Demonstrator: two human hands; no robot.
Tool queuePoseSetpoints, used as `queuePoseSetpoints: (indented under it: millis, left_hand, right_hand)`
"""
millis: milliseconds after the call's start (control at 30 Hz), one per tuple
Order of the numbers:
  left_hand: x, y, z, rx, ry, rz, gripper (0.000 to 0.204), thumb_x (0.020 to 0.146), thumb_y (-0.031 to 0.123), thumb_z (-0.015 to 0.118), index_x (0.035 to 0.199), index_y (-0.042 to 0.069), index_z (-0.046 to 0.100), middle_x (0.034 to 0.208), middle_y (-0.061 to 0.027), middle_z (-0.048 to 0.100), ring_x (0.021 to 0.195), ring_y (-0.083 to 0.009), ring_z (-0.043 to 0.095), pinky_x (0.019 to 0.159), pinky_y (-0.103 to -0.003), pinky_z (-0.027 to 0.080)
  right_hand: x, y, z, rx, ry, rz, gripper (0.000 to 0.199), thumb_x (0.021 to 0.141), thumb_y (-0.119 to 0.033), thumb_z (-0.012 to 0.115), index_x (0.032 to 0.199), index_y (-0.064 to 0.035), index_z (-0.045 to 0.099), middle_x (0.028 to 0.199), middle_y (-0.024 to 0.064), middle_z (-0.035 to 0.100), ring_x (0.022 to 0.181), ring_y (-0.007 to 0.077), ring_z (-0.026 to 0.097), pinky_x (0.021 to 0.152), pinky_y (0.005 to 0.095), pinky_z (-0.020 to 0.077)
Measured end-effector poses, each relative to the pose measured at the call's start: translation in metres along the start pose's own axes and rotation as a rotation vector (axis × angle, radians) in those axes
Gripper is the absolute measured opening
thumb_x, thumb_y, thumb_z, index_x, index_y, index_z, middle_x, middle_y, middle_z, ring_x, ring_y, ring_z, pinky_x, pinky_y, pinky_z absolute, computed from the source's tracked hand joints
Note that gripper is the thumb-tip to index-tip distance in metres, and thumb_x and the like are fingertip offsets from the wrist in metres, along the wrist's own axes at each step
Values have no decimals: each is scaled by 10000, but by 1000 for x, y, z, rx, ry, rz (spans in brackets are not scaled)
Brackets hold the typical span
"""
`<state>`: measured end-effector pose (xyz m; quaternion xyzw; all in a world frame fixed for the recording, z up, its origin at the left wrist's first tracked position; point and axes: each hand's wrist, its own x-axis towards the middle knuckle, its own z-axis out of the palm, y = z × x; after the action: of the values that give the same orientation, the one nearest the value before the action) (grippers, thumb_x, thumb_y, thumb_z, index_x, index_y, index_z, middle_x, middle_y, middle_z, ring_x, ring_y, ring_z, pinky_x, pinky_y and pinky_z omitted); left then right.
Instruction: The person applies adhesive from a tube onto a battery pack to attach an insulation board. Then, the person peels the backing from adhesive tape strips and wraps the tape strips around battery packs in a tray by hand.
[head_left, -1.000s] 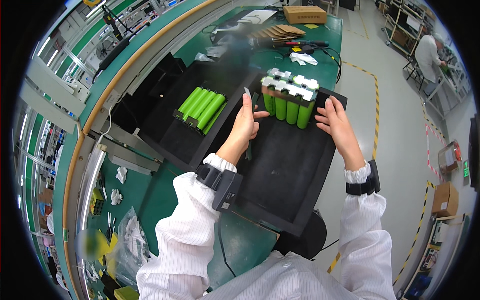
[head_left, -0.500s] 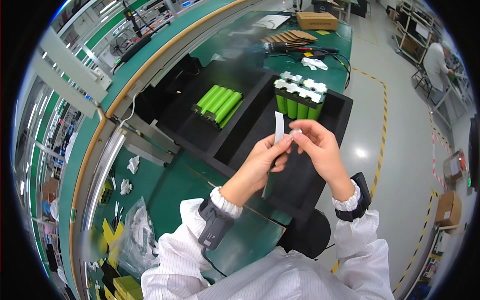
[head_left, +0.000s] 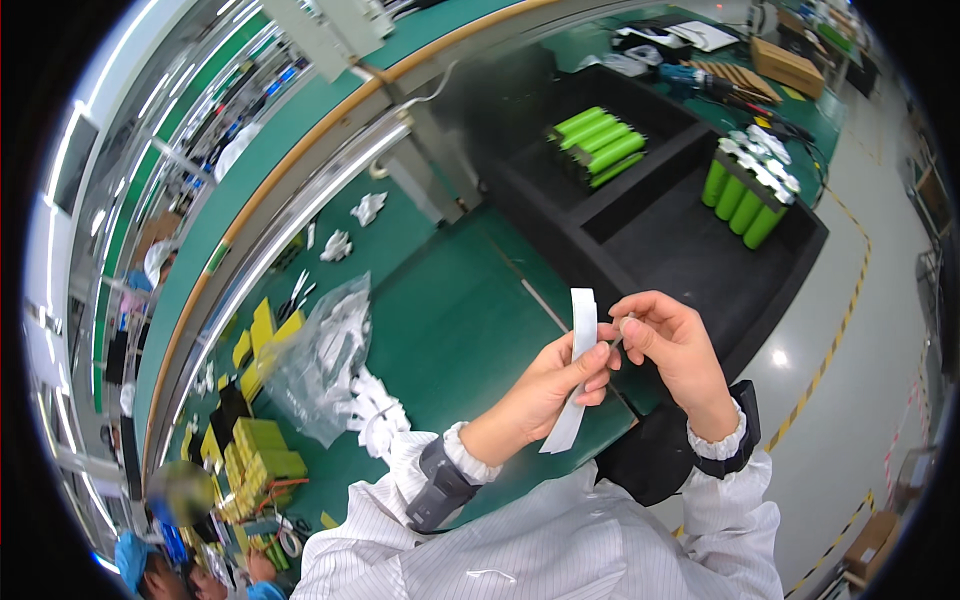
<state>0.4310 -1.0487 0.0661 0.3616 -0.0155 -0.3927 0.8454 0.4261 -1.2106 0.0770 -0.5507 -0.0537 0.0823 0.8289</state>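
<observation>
1. The left hand (head_left: 562,385) is up over the green bench top (head_left: 440,340), thumb and fingers pinched on a long white paper strip (head_left: 575,370), which stands nearly upright and hangs down past the palm.
2. The right hand (head_left: 672,345) sits just beside it, fingertips curled in and pinching at the strip's upper edge; what exactly sits between those fingertips is too small to tell.
3. Beyond the hands lies a black tray (head_left: 690,250) with a block of upright green battery cells (head_left: 745,190) capped by white holders.
4. A loose bundle of green cells (head_left: 598,147) lies in the next black tray, further left.
5. Off to the left, a clear plastic bag (head_left: 320,360) rests on the bench beside scattered white paper scraps (head_left: 375,405) and yellow pieces (head_left: 262,330).
</observation>
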Motion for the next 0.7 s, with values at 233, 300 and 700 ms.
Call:
queuePoseSetpoints:
  millis: [233, 300, 700]
  left_hand:
    - [-56, -6, -8, 146, 233, 269, 379, 806, 259, 572, 1079, 22, 457, 837, -23, 472, 554, -48, 342, 476, -178, 296]
    - [-69, -8, -10, 120, 264, 309, 397, 803, 259, 576, 1090, 16, 452, 834, -25, 480, 549, -48, 340, 478, -182, 294]
    - [-112, -18, -15, 207, 437, 426, 379, 818, 215, 557, 1103, -9, 447, 768, -11, 490, 552, -64, 347, 493, -195, 296]
  right_hand:
    - [0, 23, 49, 30, -94, 1, 186, 811, -97, 547, 954, 21, 549, 820, 72, 600, 659, 71, 519, 561, 184, 396]
    - [-2, 28, 61, 152, -152, 29, 226, 813, -94, 543, 1004, 27, 548, 884, 112, 602, 665, 74, 521, 561, 185, 403]
    - [-11, 58, 88, 425, -290, 175, 279, 860, -153, 476, 1086, 4, 522, 1133, 124, 513, 652, 86, 509, 580, 196, 427]
